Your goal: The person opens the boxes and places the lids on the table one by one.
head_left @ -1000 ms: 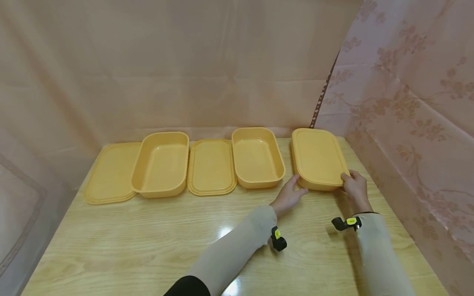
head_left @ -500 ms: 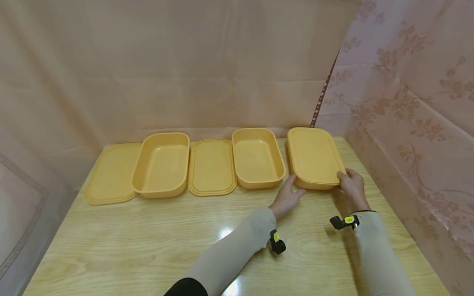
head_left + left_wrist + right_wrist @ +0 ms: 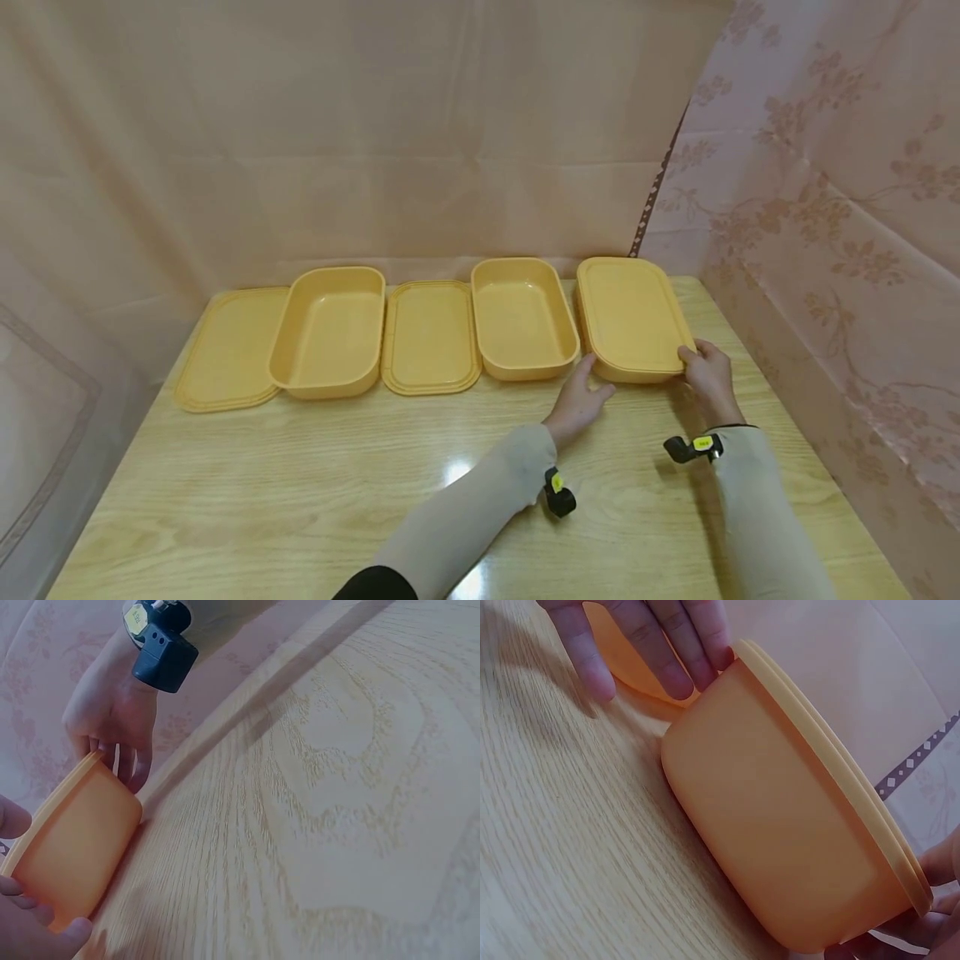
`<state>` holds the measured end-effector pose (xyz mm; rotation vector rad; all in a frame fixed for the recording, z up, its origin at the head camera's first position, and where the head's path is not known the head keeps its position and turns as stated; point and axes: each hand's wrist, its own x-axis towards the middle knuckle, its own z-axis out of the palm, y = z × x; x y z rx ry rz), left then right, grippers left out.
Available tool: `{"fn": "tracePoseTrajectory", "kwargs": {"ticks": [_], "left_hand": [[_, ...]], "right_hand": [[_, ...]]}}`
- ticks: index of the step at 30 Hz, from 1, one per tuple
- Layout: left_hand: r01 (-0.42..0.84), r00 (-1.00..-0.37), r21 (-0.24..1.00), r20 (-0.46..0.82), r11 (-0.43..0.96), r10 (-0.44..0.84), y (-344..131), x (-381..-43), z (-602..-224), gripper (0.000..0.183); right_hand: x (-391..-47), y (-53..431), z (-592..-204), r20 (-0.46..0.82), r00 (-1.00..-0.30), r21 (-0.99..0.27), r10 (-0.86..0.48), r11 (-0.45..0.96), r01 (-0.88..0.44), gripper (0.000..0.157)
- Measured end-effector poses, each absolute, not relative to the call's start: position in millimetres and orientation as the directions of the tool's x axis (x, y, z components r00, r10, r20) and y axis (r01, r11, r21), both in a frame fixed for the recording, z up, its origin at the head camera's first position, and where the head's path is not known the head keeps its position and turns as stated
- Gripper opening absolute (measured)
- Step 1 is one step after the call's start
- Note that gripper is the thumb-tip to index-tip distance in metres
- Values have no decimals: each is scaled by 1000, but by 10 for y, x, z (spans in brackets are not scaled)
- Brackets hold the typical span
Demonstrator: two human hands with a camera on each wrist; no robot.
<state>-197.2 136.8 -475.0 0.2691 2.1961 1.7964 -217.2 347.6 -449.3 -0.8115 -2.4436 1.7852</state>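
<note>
A yellow storage box with its lid on [image 3: 636, 317] stands at the right end of a row on the table. My right hand [image 3: 708, 377] grips its near right corner, thumb on the lid's edge and fingers against the side wall below, as the right wrist view also shows at its lower right. At the near left corner, my left hand [image 3: 576, 407] touches the box's side with its fingers extended. In the right wrist view, the box wall [image 3: 772, 817] appears between both hands, the lid seated along its rim. The left wrist view shows my right hand [image 3: 116, 712] at the far corner.
Left of the lidded box, an open yellow box [image 3: 525, 321] stands close by. A loose lid [image 3: 431, 337], another open box [image 3: 330, 333] and a second lid [image 3: 231, 350] continue the row leftward. A cloth wall [image 3: 420, 133] rises behind the wooden table [image 3: 300, 483].
The lidded box has slid a little to the left, nearer the open box beside it. Both hands have shifted left with it; the other boxes and lids stay in place.
</note>
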Motion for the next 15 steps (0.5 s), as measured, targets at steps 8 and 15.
{"fn": "tracePoseTrajectory", "kwargs": {"ticks": [8, 15], "left_hand": [[-5, -944, 965, -91, 264, 316, 1351, -1970, -4756, 64], [1, -947, 964, -85, 264, 311, 1331, -1968, -4749, 64]], "right_hand": [[-2192, 3436, -4495, -293, -867, -893, 403, 208, 398, 57], [-2208, 3439, -4514, -289, -879, -890, 378, 232, 392, 59]]}}
